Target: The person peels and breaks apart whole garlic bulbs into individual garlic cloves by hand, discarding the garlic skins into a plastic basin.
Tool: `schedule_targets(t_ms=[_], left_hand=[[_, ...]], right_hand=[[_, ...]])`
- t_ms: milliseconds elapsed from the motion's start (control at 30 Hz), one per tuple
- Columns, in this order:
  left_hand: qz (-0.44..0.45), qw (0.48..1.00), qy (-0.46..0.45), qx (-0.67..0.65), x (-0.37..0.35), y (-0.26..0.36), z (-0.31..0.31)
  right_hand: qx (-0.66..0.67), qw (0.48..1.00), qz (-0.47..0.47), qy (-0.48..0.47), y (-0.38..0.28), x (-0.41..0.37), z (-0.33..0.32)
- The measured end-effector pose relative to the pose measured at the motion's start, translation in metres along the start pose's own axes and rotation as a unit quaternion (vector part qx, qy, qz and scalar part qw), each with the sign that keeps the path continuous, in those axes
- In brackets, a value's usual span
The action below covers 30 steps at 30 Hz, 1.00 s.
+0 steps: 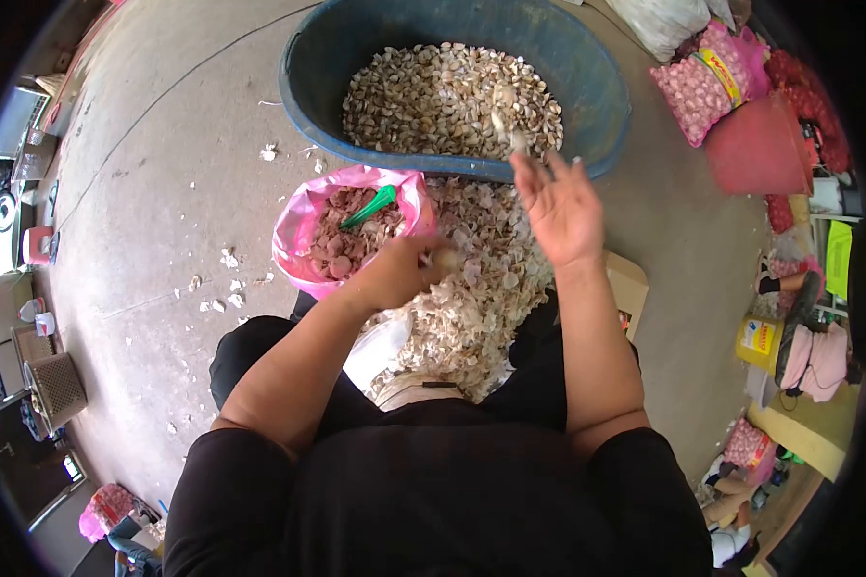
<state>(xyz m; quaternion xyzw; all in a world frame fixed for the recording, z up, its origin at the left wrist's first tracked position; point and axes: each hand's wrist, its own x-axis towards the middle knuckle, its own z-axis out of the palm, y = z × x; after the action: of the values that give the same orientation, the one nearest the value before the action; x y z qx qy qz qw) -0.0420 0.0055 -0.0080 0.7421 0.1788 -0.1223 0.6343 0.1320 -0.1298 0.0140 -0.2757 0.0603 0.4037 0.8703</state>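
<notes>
My left hand [401, 272] is closed around a pale, blurred garlic bulb [444, 260], above the heap of papery garlic skins [481, 288] between my legs. My right hand [565, 213] is open, palm up and fingers spread, at the near rim of a blue tub [375, 154]. Beyond its fingertips, pale blurred garlic cloves [500, 123] appear in the air over the tub. Many loose cloves [433, 96] cover the tub's bottom. Beside my left hand stands a pink bag [293, 240] of reddish skins and garlic, with a green strip [370, 206] on top.
Scraps of skin [229, 258] lie on the concrete floor to the left. A pink net sack of garlic [698, 91] and a red bucket [760, 149] stand at right. A cardboard piece [625, 288] lies beside my right forearm. Other people's limbs show at the lower edges.
</notes>
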Motion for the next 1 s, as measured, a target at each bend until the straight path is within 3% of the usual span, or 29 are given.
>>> schedule_targets(t_ms=[100,133,200,233,333,367,567,767,867,1000], left_hand=[[0.008,0.994,0.063,-0.085,0.001,0.011,-0.005],[0.004,0.990,0.075,-0.123,0.002,0.007,-0.005],[0.004,0.981,0.085,-0.176,0.001,0.010,-0.007],[0.001,0.981,0.090,-0.172,-0.001,0.017,-0.009],[0.013,0.973,0.078,-0.216,-0.004,0.013,-0.009],[0.005,0.966,0.066,-0.252,-0.005,0.014,-0.009],[-0.005,0.955,0.032,-0.294,-0.004,0.015,-0.008],[-0.006,0.952,-0.008,-0.307,0.000,0.021,-0.004],[0.000,0.955,-0.008,-0.295,0.004,0.020,0.002],[-0.015,0.953,0.024,-0.302,0.007,0.023,0.013]], right_hand=[[-0.079,0.992,-0.070,0.072,0.009,0.004,0.005],[-0.216,0.974,-0.061,0.031,0.015,0.003,0.003],[-0.477,0.877,-0.038,-0.050,0.030,-0.005,0.000],[-0.501,0.862,0.002,-0.072,0.035,-0.012,0.002],[-0.664,0.735,0.007,-0.139,0.042,-0.028,0.014],[-0.595,0.788,-0.022,-0.153,0.047,-0.030,0.010],[-0.630,0.757,-0.106,-0.136,0.049,-0.038,0.005],[-0.656,0.735,-0.105,-0.135,0.038,-0.044,0.006],[-0.736,0.639,-0.146,-0.169,0.033,-0.047,0.007],[-0.744,0.603,-0.204,-0.204,0.032,-0.048,0.002]])
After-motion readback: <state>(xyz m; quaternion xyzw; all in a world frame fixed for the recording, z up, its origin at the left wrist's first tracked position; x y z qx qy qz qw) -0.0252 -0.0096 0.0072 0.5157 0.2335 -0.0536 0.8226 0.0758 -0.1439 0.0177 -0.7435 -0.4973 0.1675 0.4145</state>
